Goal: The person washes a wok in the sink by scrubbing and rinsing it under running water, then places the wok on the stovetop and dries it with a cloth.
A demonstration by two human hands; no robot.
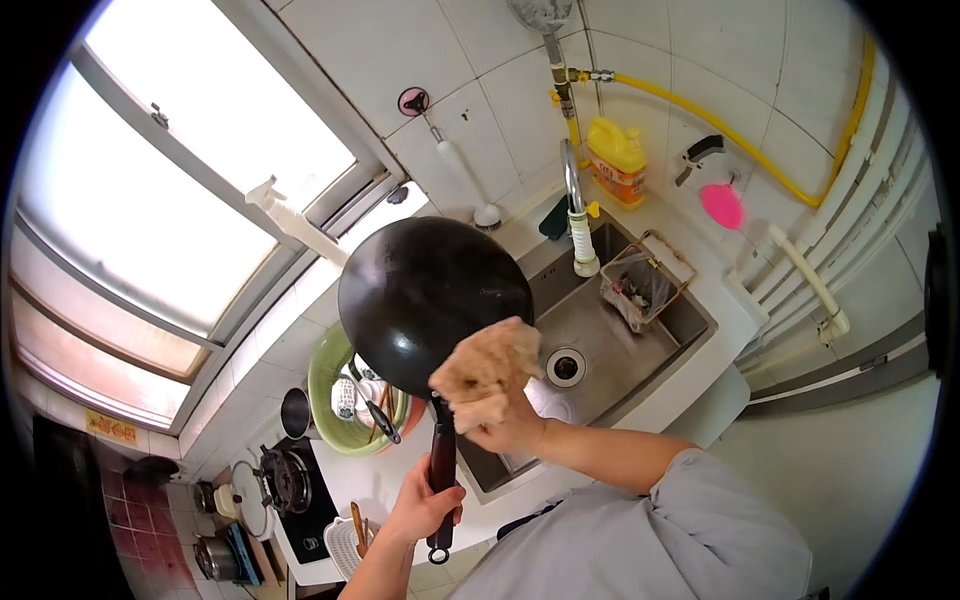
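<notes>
My left hand (425, 508) is wrapped round the dark handle (442, 470) of a black wok (430, 290). The wok is held up over the counter, between the window and the sink, with a smooth, shiny dark face towards me. In my right hand (513, 432) is a crumpled tan cloth (488, 372), which overlaps the lower right rim of the wok. Whether the cloth presses on the metal, I cannot tell. The fingers of my right hand are mostly hidden behind the cloth.
The steel sink (620, 350) is to the right, with a faucet (572, 185) and a hanging strainer basket (645, 285). A green basin (335, 400) of dishes stands left of the wok. Farther left is a gas stove (290, 485). A yellow jug (616, 165) stands behind the sink.
</notes>
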